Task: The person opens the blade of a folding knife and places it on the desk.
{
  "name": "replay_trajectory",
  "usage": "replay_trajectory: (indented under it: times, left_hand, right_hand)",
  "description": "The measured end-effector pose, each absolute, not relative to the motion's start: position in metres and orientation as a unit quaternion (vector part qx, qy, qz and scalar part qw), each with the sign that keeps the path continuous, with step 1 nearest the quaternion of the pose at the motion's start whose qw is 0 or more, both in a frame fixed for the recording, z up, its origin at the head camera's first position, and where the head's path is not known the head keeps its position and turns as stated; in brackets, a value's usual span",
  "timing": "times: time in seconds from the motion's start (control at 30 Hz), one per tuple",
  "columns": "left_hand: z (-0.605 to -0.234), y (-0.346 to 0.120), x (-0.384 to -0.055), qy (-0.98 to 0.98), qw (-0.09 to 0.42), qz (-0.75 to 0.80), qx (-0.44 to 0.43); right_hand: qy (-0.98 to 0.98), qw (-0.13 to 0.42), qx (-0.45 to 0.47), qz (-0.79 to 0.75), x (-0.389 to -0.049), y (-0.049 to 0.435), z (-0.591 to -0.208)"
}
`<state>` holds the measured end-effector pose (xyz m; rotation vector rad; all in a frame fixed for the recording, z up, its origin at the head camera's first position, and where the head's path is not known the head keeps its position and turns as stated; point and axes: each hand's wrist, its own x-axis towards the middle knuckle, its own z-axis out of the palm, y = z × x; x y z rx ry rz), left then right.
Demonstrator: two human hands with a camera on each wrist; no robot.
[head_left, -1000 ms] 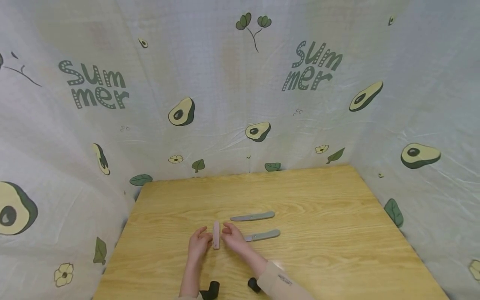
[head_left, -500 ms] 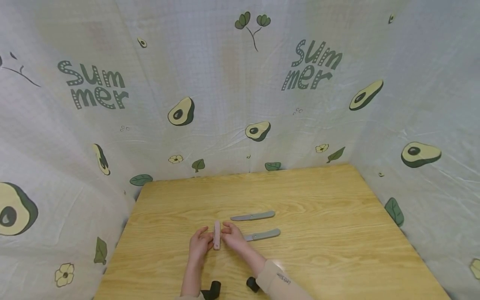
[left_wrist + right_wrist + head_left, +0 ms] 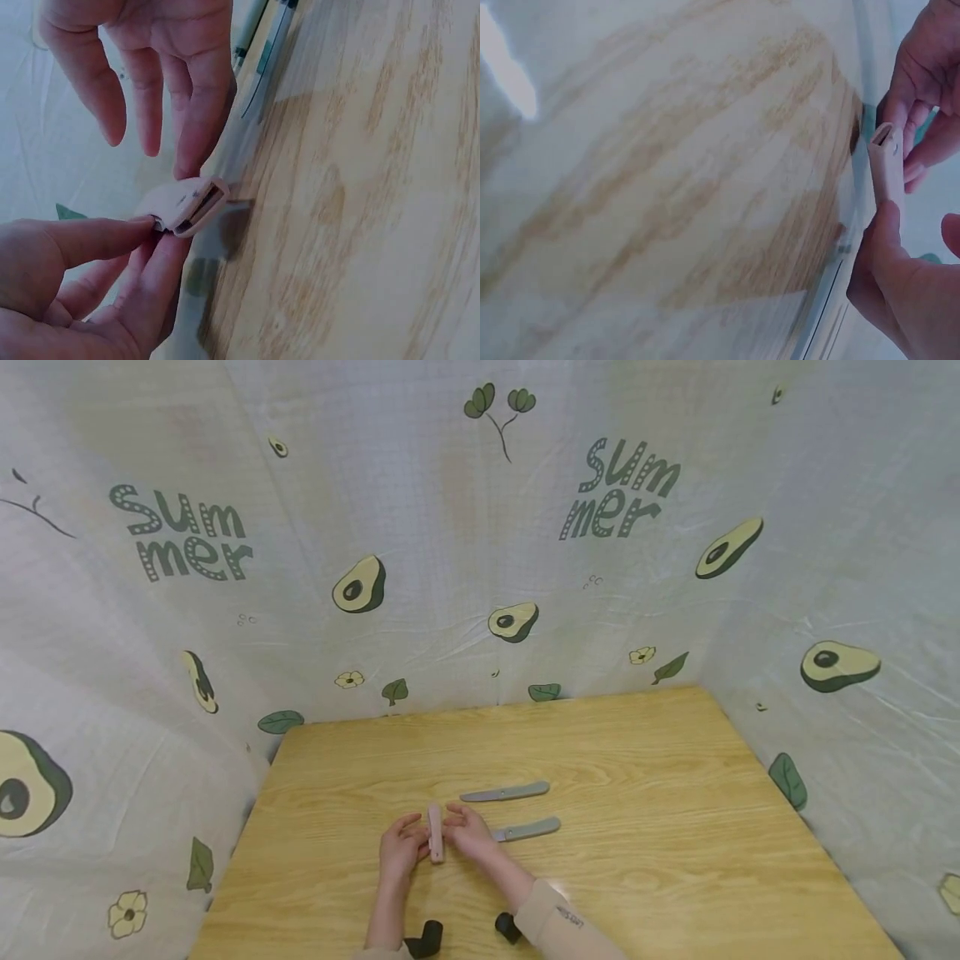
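Observation:
A pink folding knife (image 3: pixel 436 835) stands nearly lengthwise between both hands, its slotted edge showing in the left wrist view. My left hand (image 3: pixel 401 846) pinches it from the left with thumb and fingers, at a small metallic edge (image 3: pixel 158 223) beside the pink handle (image 3: pixel 191 204). From the other side my right hand (image 3: pixel 467 835) holds the knife's far end by the fingertips, its other fingers hanging loose in the left wrist view. In the right wrist view the right fingertips overlap the lower end of the pink handle (image 3: pixel 887 169). Most of the blade is hidden inside the handle.
Two grey-handled knives lie unfolded on the wooden table (image 3: pixel 660 827): one farther back (image 3: pixel 517 791), one just right of the right hand (image 3: pixel 531 829). Black wrist mounts (image 3: pixel 431 937) show near the front edge. A printed cloth (image 3: pixel 450 527) surrounds the back and sides.
The pink knife and both hands have shifted very slightly right and toward the body, the left fingers closer around it. The grey-handled knives stay put; the head view tilts a little.

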<state>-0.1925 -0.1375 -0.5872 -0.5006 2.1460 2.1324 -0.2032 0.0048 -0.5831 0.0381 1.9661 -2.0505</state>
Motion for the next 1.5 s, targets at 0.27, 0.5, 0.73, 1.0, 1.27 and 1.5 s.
replay_trajectory:
  times: [0.27,0.5,0.73,1.0,1.27,1.5]
  left_hand:
    - [-0.579,-0.136,-0.188,0.701,0.067,0.702,-0.100]
    - [-0.570,-0.131,-0.189,0.685,0.102,0.721,-0.017]
    - [-0.558,-0.115,-0.189,0.693,0.120,0.711,0.028]
    - [-0.561,-0.091,-0.192,0.675,0.121,0.726,0.049]
    - [-0.566,-0.079,-0.190,0.649,0.156,0.742,0.060]
    - [-0.564,-0.070,-0.190,0.635,0.167,0.752,0.056]
  right_hand:
    - [0.723,0.118,-0.017,-0.681,-0.204,0.017,-0.586]
    - [0.693,0.155,-0.062,-0.701,-0.207,0.041,-0.573]
    - [0.685,0.175,-0.108,-0.699,-0.206,0.071,-0.560]
    - [0.678,0.179,-0.113,-0.704,-0.199,0.098,-0.554]
    - [0.670,0.177,-0.101,-0.714,-0.194,0.115,-0.554]
    - [0.670,0.174,-0.105,-0.714,-0.193,0.124,-0.558]
